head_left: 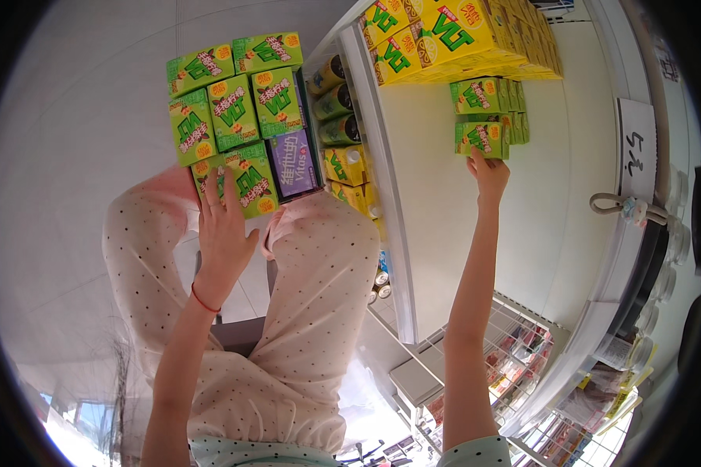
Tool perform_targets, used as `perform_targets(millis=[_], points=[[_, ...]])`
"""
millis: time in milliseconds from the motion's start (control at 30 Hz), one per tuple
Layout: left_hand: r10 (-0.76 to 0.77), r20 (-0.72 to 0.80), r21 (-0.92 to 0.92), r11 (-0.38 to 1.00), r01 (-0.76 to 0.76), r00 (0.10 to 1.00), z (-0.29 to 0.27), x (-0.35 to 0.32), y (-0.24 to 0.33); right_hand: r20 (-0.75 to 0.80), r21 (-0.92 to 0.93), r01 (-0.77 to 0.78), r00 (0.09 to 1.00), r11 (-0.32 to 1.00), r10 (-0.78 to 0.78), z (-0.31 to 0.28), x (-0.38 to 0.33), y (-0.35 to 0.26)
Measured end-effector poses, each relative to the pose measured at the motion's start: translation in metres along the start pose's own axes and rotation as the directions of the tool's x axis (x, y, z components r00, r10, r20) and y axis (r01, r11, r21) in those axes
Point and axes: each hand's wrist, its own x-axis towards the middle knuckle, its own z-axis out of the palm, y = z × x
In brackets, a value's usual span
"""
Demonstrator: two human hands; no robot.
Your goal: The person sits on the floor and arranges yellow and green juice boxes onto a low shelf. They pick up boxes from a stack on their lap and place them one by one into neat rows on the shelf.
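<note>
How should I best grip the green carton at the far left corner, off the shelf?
The corner green carton is probably best gripped by its left end, from the left: that end looks free, while other green cartons crowd its right end and near side.

Left hand palm-down, fingers slightly apart; right arm nearly straight, right hand half-curled.

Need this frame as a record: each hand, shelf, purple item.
left hand: fingers spread, touching the group of green printed rectangular cartons in front of the person
right hand: at the near edge of a green printed rectangular carton; grip unclear
white flat shelf: bears that carton and stacked yellow rectangular cartons
purple rectangular carton: beside the green group
</note>
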Motion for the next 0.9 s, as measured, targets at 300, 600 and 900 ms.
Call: perform_targets(millis=[300, 600, 900], points=[[0.15, -0.075, 0.128, 0.982, -0.14, 0.986, 0.004, 0.018, -0.004, 0.064, -0.299, -0.088, 0.992, 0.95, 0.112, 0.005, 0.03, -0.013], [0.125, -0.126, 0.12, 0.987, -0.11, 0.984, 0.005, 0.027, -0.003, 0.125, -0.357, -0.054, 0.987, 0.933, 0.105, -0.007, 0.038, 0.0], [0.177, -0.047, 0.265, 0.951, -0.159, 0.983, 0.005, 0.042, -0.007, 0.319, -0.52, -0.009, 0.925, 0.854, 0.204, 0.019, -0.065, -0.055]])
